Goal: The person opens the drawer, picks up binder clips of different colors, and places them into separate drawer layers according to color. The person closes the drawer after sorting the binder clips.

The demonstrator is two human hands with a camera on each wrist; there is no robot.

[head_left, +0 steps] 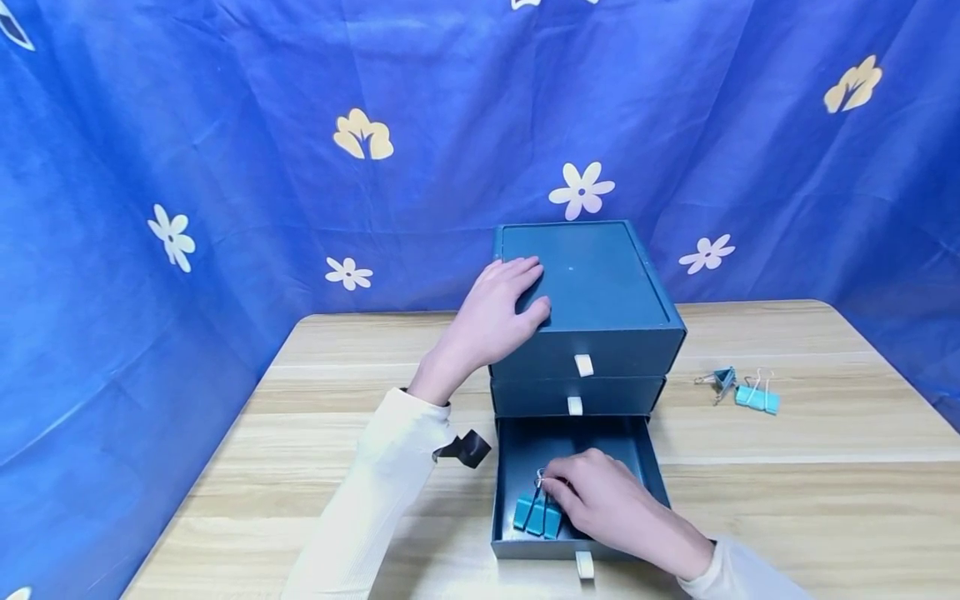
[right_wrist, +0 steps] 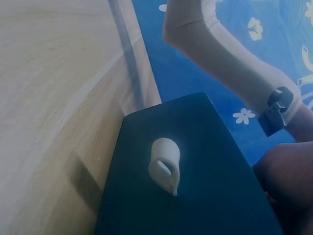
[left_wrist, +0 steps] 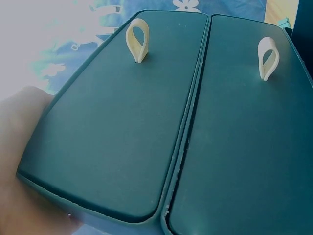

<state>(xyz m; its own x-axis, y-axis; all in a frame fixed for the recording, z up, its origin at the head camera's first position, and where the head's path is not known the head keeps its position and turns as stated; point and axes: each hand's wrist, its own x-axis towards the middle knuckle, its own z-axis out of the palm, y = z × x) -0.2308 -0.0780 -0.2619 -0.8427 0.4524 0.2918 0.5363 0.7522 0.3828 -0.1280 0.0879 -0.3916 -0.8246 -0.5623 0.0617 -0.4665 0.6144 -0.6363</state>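
Note:
A dark teal cabinet (head_left: 585,283) stands on the table with its bottom drawer (head_left: 656,475) pulled out. My left hand (head_left: 498,308) rests on the cabinet's top left edge, fingers spread over the top. In the left wrist view part of that hand (left_wrist: 24,142) shows blurred against the cabinet's side. My right hand (head_left: 603,500) reaches into the bottom drawer and pinches the wire handle of a teal binder clip (head_left: 537,517) near the drawer's front left corner. In the right wrist view, the right hand (right_wrist: 288,176) shows at the edge; the clip is hidden.
Two more teal binder clips (head_left: 757,398) lie on the wooden table (head_left: 810,500) right of the cabinet. White loop pulls (head_left: 585,565) stick out from the drawer fronts. A blue flowered cloth (head_left: 450,167) hangs behind the table.

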